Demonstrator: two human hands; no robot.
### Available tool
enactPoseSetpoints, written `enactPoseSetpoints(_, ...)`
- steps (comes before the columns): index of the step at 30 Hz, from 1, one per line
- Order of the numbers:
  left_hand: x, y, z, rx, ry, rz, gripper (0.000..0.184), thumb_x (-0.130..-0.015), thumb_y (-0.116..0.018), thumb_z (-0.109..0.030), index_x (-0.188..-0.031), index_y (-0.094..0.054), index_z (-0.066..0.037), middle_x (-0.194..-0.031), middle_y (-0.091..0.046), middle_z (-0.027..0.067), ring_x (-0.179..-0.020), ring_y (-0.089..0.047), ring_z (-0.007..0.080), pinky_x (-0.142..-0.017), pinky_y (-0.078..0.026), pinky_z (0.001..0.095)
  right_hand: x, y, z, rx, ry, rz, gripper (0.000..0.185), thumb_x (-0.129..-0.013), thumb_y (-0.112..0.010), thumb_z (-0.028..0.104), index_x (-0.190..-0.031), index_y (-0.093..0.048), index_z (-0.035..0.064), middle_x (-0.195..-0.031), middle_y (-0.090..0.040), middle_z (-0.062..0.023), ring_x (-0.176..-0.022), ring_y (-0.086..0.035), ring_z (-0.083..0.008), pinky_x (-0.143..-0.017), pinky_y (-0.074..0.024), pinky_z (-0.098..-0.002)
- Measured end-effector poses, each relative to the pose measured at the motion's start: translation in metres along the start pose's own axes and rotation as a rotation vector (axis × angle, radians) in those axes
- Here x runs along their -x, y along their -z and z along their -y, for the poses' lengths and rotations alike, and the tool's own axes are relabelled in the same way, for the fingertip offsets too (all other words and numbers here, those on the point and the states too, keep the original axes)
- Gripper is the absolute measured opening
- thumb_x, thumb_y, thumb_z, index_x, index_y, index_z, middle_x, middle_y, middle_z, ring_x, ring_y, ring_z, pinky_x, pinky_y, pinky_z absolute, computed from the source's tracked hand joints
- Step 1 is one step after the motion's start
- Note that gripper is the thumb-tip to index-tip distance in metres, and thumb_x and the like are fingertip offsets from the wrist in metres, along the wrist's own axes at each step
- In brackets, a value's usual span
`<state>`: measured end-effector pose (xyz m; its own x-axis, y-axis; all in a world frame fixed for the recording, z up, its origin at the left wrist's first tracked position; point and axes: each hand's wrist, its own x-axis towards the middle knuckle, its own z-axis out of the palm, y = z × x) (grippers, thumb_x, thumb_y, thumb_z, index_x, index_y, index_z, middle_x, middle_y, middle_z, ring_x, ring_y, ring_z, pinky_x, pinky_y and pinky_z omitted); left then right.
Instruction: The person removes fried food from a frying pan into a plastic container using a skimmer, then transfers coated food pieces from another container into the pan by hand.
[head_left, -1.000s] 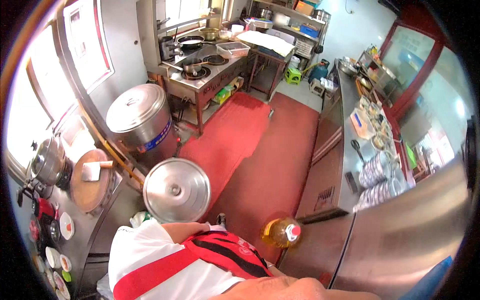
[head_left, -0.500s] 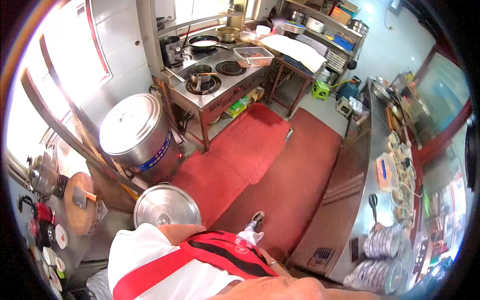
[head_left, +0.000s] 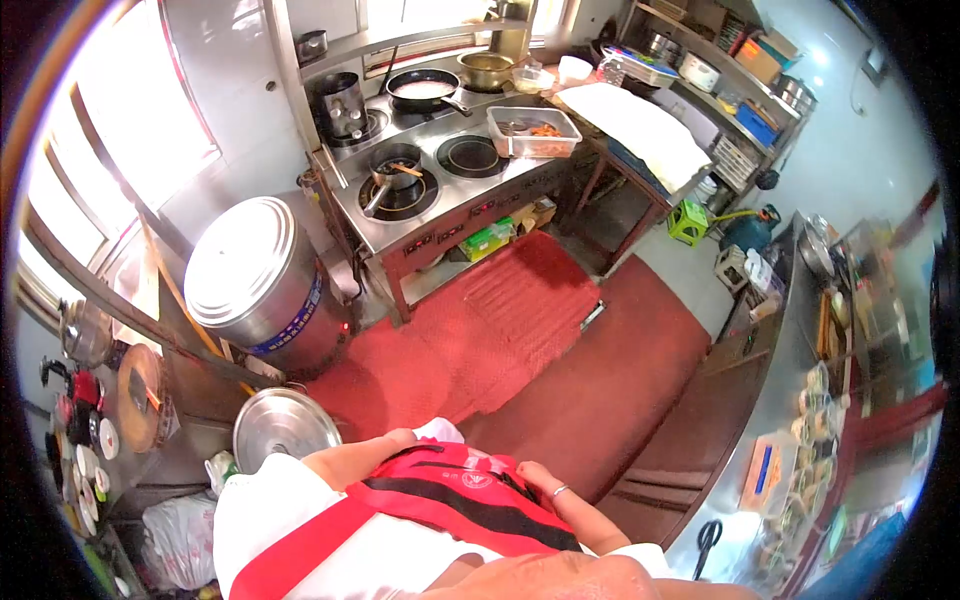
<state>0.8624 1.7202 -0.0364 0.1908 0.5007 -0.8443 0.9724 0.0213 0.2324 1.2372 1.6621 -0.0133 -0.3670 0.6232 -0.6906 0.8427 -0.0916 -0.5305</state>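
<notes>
My left hand point(head_left: 402, 437) is at the left edge of my red and black apron point(head_left: 470, 495), its fingers mostly out of sight. Just beyond it a small white patch shows, possibly my trouser leg or shoe. My right hand point(head_left: 536, 473), with a bracelet point(head_left: 560, 490) at the wrist, is by the apron's right edge. Its fingers are too small and turned away to read. No held object shows at either hand. Ahead stands a steel stove point(head_left: 400, 228) with a small saucepan point(head_left: 395, 165), a frying pan point(head_left: 422, 90) and a plastic tub of orange-red food point(head_left: 535, 132).
Red mats point(head_left: 480, 330) cover the floor before me. At the left are a large lidded steel pot point(head_left: 255, 275), a round metal lid point(head_left: 285, 430) and a wooden chopping board point(head_left: 143, 395). A long steel counter point(head_left: 735, 470) runs along the right, with scissors point(head_left: 708, 540) on it.
My view has moved forward and turned, so the stove is nearer and the bowl stacks on the right counter have left view. My right hand has come into sight beside the apron.
</notes>
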Motion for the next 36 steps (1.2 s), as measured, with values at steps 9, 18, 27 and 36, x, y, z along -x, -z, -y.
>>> enactPoseSetpoints(9, -0.117, 0.126, -0.065, 0.117, -0.234, -0.257, 0.053, -0.083, -0.047, -0.057, -0.105, -0.064, -0.012, -0.101, -0.063, 0.0196, -0.099, -0.059, 0.036, -0.086, -0.046, 0.0463, -0.138, 0.187, -0.011, -0.069, 0.139, -0.178, 0.025, -0.08, -0.058, 0.028, -0.085, -0.063, 0.0041, -0.075, -0.066, -0.0098, -0.071, -0.062, -0.0198, -0.066, -0.0485, -0.0343)
enactPoseSetpoints(18, -0.199, 0.354, -0.117, 0.067, -0.263, -0.468, 0.038, -0.078, -0.059, -0.036, -0.092, -0.061, -0.001, -0.088, -0.064, 0.022, -0.085, -0.063, 0.0362, -0.075, -0.05, 0.0477, -0.255, 0.479, 0.078, -0.274, 0.336, -0.632, 0.022, -0.085, -0.058, 0.021, -0.098, -0.06, 0.0034, -0.083, -0.064, -0.0075, -0.077, -0.06, -0.0133, -0.069, -0.0476, -0.0282)
enactPoseSetpoints(27, -0.293, 0.368, -0.053, 0.259, -0.332, -0.571, 0.033, -0.082, -0.053, -0.035, -0.091, -0.063, -0.004, -0.09, -0.063, 0.0199, -0.089, -0.061, 0.0366, -0.078, -0.048, 0.0453, -0.421, 0.658, 0.159, -1.049, 0.257, -0.327, 0.048, -0.089, -0.057, 0.028, -0.13, -0.042, 0.0067, -0.125, -0.048, -0.0079, -0.106, -0.052, -0.0198, -0.082, -0.0452, -0.0318)
enactPoseSetpoints(36, -0.277, 0.352, -0.069, 0.437, 0.369, -0.319, 0.031, -0.082, -0.053, -0.03, -0.098, -0.065, -0.008, -0.098, -0.065, 0.0184, -0.093, -0.062, 0.0328, -0.079, -0.05, 0.0435, -0.59, 0.746, 0.181, -1.306, 0.024, 0.147, 0.037, -0.085, -0.063, 0.031, -0.108, -0.05, 0.0058, -0.103, -0.058, -0.0165, -0.102, -0.053, -0.0326, -0.091, -0.0418, -0.0457)
